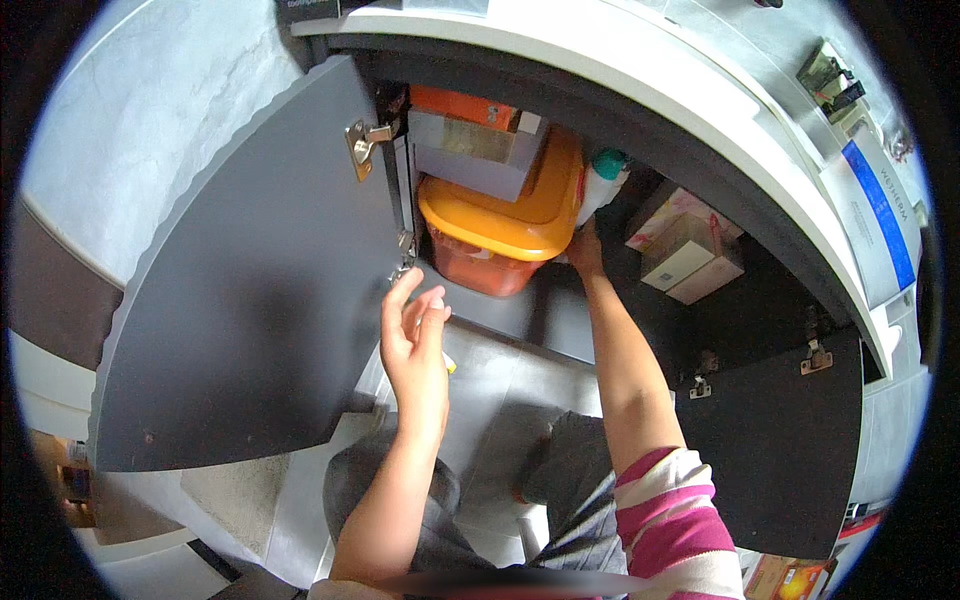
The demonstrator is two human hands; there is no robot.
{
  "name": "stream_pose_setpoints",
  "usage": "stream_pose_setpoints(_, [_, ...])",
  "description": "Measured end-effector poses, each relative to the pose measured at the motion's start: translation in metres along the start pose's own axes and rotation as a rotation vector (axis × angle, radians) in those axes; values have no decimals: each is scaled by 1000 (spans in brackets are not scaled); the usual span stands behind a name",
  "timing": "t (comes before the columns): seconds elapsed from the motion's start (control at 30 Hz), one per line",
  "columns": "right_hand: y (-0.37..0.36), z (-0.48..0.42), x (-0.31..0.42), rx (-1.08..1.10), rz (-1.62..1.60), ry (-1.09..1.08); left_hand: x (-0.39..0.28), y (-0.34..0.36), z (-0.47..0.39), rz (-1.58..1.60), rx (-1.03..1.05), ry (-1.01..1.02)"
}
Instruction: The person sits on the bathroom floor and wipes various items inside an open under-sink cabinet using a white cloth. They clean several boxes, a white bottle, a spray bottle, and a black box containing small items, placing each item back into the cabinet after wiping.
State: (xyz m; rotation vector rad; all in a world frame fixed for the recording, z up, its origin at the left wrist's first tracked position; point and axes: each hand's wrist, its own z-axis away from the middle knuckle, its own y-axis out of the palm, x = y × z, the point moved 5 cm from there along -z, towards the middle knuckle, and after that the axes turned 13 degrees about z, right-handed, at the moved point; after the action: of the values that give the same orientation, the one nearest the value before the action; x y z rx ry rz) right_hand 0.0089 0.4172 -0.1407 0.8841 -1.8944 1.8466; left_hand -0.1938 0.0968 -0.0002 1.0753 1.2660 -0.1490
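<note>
My right hand [587,251] reaches into the cabinet [517,322], close against the right side of a clear plastic storage box [480,268] with an orange-yellow lid [487,225]. Its fingers are largely hidden. Just above this hand stands a white bottle [600,187] with a teal cap [609,163]; whether the hand grips it cannot be made out. Grey-white cartons [469,161] and an orange box [461,105] rest on the lid. My left hand [415,319] is raised near the left door's lower hinge [406,244], fingers apart and seemingly holding nothing.
Both cabinet doors are swung out: a grey left door [247,300] and a dark right door [780,450]. Two small boxes, one floral [675,210] and one beige [694,259], sit inside at the right. Overhead runs the white countertop edge [675,90].
</note>
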Motion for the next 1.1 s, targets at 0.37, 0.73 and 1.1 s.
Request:
stream_pose_setpoints(0.37, [33, 180, 17, -433, -118, 122, -24, -35, -20, 112, -169, 136])
stream_pose_setpoints(0.73, [167, 235, 76, 442, 532, -140, -26, -38, -17, 140, -141, 78])
stream_pose_setpoints(1.1, [67, 253, 91, 436, 382, -392, -13, -34, -13, -106, 115, -203])
